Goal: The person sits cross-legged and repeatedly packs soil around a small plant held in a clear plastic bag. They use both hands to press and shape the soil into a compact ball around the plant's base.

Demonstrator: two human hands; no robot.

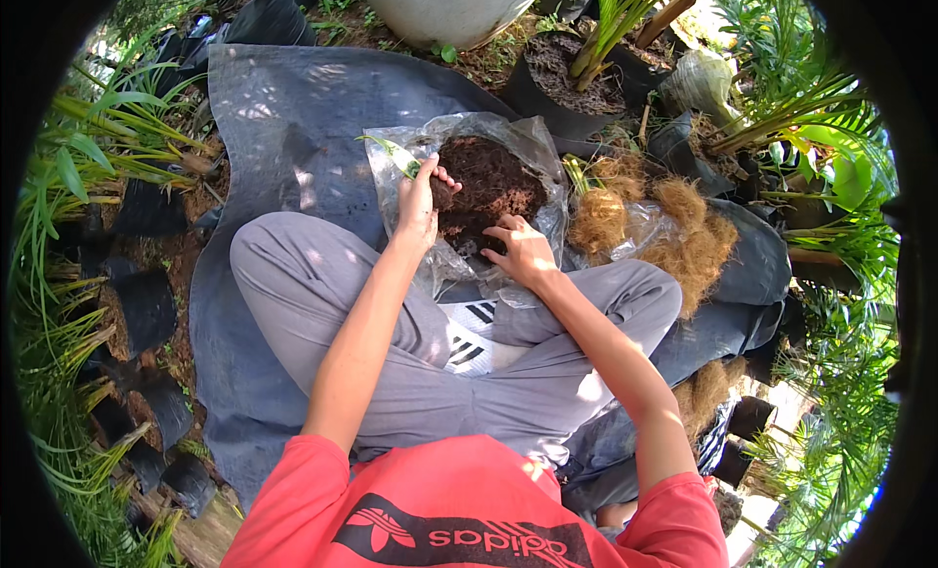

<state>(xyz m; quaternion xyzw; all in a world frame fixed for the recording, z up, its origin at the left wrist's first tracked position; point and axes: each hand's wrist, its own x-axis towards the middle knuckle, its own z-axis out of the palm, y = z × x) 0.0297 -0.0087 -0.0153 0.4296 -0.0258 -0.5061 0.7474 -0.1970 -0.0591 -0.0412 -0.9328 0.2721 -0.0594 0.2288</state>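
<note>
Dark, crumbly potting soil (487, 176) fills an opened clear plastic bag (388, 183) in front of my crossed legs. My left hand (419, 205), at the bag's left side, is closed around the soil-covered root ball (441, 193) of a small plant; its green and pale leaf (394, 154) points up and left. At the soil's lower right edge rests my right hand (519, 249), fingers bent and spread against the soil. Whether soil is between those fingers cannot be told. Right of the bag lie balls wrapped in brown fibre (599, 220), one with green stems.
A dark ground sheet (264, 158) spreads under me. More brown fibre (681, 253) lies at right with clear plastic. A black grow bag with a palm (546, 92) and a large pale pot (447, 11) stand beyond. Black plant bags (146, 308) line the left.
</note>
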